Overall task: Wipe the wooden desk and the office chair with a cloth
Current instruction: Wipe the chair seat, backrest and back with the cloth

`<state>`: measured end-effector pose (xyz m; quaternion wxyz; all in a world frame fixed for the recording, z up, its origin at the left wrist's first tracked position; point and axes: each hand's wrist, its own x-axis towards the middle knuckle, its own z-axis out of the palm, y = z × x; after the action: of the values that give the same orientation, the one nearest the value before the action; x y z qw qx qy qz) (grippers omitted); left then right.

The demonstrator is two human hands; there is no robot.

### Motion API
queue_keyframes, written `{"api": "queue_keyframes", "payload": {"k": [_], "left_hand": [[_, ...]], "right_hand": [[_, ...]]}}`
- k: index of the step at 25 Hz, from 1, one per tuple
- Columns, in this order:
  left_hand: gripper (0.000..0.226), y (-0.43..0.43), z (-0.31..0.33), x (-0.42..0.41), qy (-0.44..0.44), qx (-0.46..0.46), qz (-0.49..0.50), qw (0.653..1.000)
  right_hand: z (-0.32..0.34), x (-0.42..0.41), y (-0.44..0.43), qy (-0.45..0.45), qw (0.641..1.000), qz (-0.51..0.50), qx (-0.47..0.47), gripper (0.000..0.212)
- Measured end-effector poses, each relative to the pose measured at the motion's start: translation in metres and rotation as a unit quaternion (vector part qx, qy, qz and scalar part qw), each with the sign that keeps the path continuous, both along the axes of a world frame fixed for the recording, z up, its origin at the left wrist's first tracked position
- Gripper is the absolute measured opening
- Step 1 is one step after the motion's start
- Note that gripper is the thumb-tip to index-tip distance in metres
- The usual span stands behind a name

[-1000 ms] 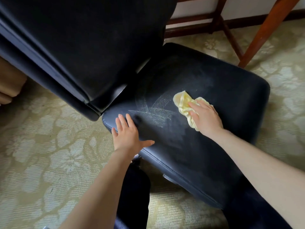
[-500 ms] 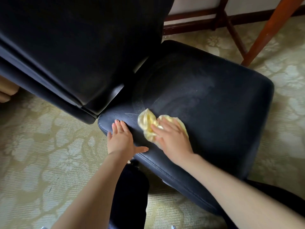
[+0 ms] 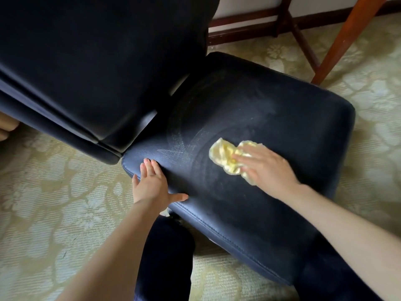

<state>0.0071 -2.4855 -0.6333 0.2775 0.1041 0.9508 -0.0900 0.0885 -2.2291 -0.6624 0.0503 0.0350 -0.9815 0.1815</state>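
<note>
Wiping hand: right hand [image 3: 269, 168] lies flat on the crumpled pale yellow cloth [image 3: 225, 157], fingers stretched out and pressing it down, not bunched round it
Cloth spot: roughly mid-seat on the dark navy leather-look seat cushion [image 3: 271, 109] of the office chair, soft and wrinkly, poking out past the fingertips
Seat: padded, rounded corners, stitched seam along the near edge, smooth matte skin with pale dusty arc streaks [image 3: 173, 148] on its left part
Left hand: left hand [image 3: 152, 183] rests palm-down on the seat's near left edge, fingers straight and close together, thumb splayed out along the seam, gripping nothing
Backrest: thick dark padded backrest [image 3: 97, 61] fills the upper left, looks like the same material
Floor: pale green-beige floral-patterned carpet [image 3: 54, 203], ribbed weave; slanted reddish-brown wooden leg [image 3: 347, 38] top right
Versus half a second ago: cloth and right hand were right beside the left hand near the corner, now they're out toward the middle, well apart from it; left hand hasn't budged
</note>
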Motion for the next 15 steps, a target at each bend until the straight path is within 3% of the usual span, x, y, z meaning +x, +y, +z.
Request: {"api": "queue_keyframes", "payload": {"k": [4, 7, 9, 15], "left_hand": [[0.132, 0.001, -0.001, 0.000, -0.002, 0.013, 0.001, 1.000], [0.131, 0.001, -0.002, -0.001, 0.002, 0.014, 0.001, 1.000], [0.131, 0.001, -0.002, -0.001, 0.001, 0.016, 0.002, 1.000], [0.131, 0.000, 0.001, -0.003, 0.000, 0.023, -0.004, 1.000]], "right_hand": [[-0.001, -0.046, 0.046, -0.049, 0.973, -0.224, -0.023, 0.020], [-0.008, -0.071, 0.038, -0.080, 0.946, -0.314, 0.026, 0.027], [-0.011, -0.074, 0.015, -0.067, 0.954, -0.289, 0.047, 0.029], [-0.009, -0.029, -0.050, -0.040, 0.997, -0.065, 0.029, 0.051]]}}
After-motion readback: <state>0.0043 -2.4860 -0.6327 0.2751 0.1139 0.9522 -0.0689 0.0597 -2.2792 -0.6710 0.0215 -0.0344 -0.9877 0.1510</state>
